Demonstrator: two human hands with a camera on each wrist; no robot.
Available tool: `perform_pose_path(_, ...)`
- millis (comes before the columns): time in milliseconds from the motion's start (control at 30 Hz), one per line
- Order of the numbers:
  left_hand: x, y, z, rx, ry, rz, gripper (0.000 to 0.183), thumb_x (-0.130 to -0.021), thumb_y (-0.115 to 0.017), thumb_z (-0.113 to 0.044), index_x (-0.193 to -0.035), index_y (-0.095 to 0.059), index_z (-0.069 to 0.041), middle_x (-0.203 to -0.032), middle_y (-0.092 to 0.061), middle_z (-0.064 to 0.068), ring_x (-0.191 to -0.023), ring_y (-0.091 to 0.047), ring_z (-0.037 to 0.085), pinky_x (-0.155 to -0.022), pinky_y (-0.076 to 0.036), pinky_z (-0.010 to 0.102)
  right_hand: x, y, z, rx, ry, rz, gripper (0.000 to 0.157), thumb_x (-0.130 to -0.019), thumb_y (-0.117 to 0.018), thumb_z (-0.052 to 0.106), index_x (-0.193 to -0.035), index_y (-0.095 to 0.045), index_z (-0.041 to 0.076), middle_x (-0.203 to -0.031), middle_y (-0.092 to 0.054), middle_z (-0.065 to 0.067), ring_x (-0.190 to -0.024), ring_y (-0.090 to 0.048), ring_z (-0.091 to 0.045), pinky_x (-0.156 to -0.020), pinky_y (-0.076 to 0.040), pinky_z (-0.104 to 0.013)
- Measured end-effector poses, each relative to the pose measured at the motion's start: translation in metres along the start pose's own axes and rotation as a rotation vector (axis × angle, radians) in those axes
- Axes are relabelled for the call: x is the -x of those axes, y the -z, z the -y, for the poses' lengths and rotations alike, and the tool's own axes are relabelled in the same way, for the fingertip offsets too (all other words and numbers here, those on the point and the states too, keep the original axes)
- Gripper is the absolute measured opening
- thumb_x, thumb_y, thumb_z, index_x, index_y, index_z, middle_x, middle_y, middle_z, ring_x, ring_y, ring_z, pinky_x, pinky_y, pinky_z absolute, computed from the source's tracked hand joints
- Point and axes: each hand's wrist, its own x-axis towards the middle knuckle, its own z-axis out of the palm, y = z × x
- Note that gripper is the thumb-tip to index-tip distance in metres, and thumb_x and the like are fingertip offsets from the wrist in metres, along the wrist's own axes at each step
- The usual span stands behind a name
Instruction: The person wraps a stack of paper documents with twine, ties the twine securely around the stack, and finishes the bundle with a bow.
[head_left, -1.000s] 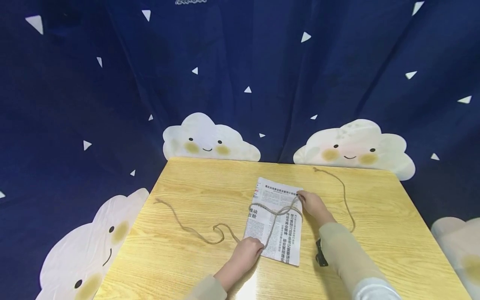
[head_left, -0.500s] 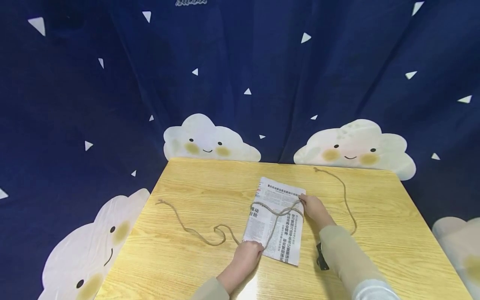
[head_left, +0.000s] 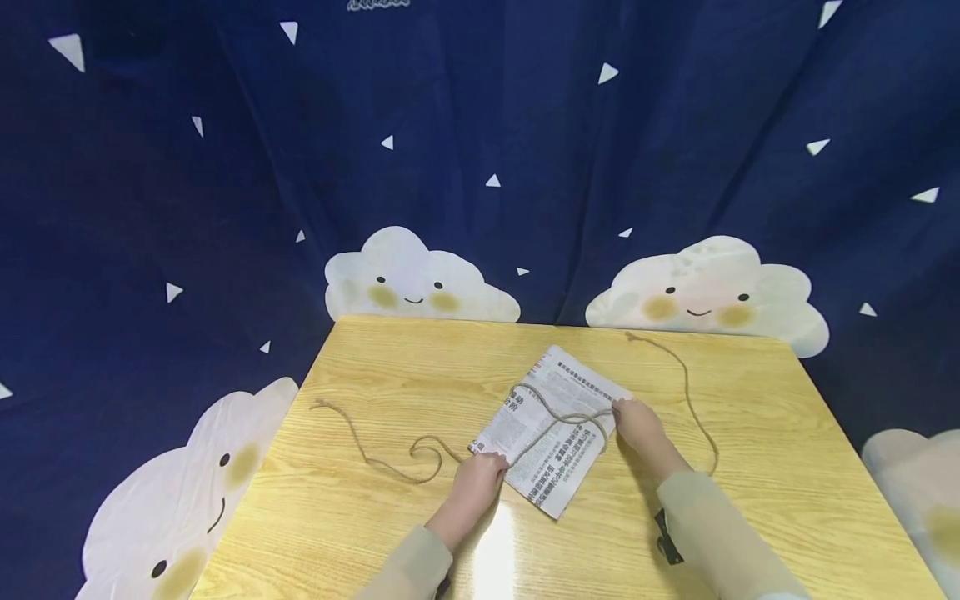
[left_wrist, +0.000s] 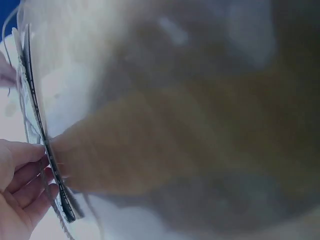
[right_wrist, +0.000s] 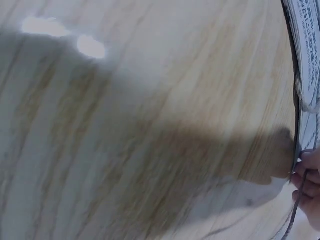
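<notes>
A folded newspaper bundle (head_left: 536, 450) lies aslant near the middle of the table, with a thin brown rope (head_left: 561, 418) crossing over itself on top. At its near left edge, my left hand (head_left: 477, 483) pinches the paper where the rope passes. On the far right edge my right hand (head_left: 641, 429) grips the bundle and the rope between thumb and fingers. From the left wrist, the left hand (left_wrist: 22, 187) has the thumb above and fingers below the paper's edge (left_wrist: 37, 107). The right wrist view shows only part of the right hand (right_wrist: 309, 187) at the frame's side.
One loose rope end (head_left: 360, 442) curls across the wooden table (head_left: 390, 358) to the left. Another rope end (head_left: 688, 379) runs toward the back right. A dark blue curtain (head_left: 442, 108) with cloud figures hangs behind the table.
The newspaper bundle has turned clockwise. My left hand has shifted slightly up and left, and my right hand right and a little nearer, both keeping hold.
</notes>
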Motion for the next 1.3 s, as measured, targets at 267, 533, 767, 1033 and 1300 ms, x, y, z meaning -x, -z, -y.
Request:
perform_pose_path(267, -0.015, -0.002, 0.017, 0.008, 0.050, -0.002, 0.008, -0.080, -0.066, -0.011, -0.073, -0.069, -0.013, -0.068, -0.066, -0.001, -0.059, -0.061, 0.013, -0.049, -0.048, 0.022, 0.017, 0.003, 0.005, 0.017, -0.029, -0.031, 0.013, -0.083, -0.053, 0.000, -0.072, -0.060, 0.001, -0.068, -0.061, -0.013, -0.060, -0.057, -0.028, -0.056, -0.050, -0.042)
perform_pose_path(533, -0.027, -0.001, 0.028, 0.030, 0.093, -0.009, 0.007, -0.080, -0.066, -0.009, -0.076, -0.070, -0.012, -0.072, -0.068, 0.002, -0.061, -0.063, 0.017, -0.051, -0.050, 0.024, 0.033, 0.008, 0.016, 0.009, -0.076, -0.008, 0.008, -0.074, -0.056, -0.002, -0.067, -0.056, 0.001, -0.062, -0.055, -0.010, -0.055, -0.051, -0.023, -0.050, -0.047, -0.037)
perform_pose_path(767, -0.040, -0.003, 0.035, 0.052, 0.151, 0.017, 0.010, -0.083, -0.062, -0.009, -0.080, -0.071, -0.011, -0.076, -0.069, 0.005, -0.064, -0.064, 0.019, -0.053, -0.051, 0.027, 0.049, 0.009, 0.030, 0.014, -0.092, -0.028, 0.004, -0.071, -0.055, -0.003, -0.066, -0.054, -0.003, -0.058, -0.052, -0.011, -0.051, -0.049, -0.023, -0.045, -0.045, -0.036)
perform_pose_path(1033, -0.055, -0.003, 0.039, 0.052, 0.208, 0.083, 0.011, -0.085, -0.061, -0.010, -0.087, -0.072, -0.010, -0.084, -0.070, 0.005, -0.073, -0.066, 0.020, -0.060, -0.053, 0.028, 0.062, 0.012, 0.045, -0.021, -0.128, -0.004, 0.004, -0.068, -0.059, -0.003, -0.068, -0.056, -0.005, -0.058, -0.052, -0.010, -0.050, -0.048, -0.020, -0.042, -0.043, -0.030)
perform_pose_path(1300, -0.066, -0.007, 0.046, 0.069, 0.256, 0.108, 0.013, -0.086, -0.061, -0.011, -0.091, -0.072, -0.011, -0.090, -0.070, 0.006, -0.081, -0.066, 0.022, -0.068, -0.054, 0.031, 0.072, 0.014, 0.059, 0.004, -0.107, 0.035, 0.005, -0.066, -0.060, -0.001, -0.067, -0.056, -0.003, -0.058, -0.053, -0.010, -0.051, -0.050, -0.021, -0.046, -0.046, -0.034)
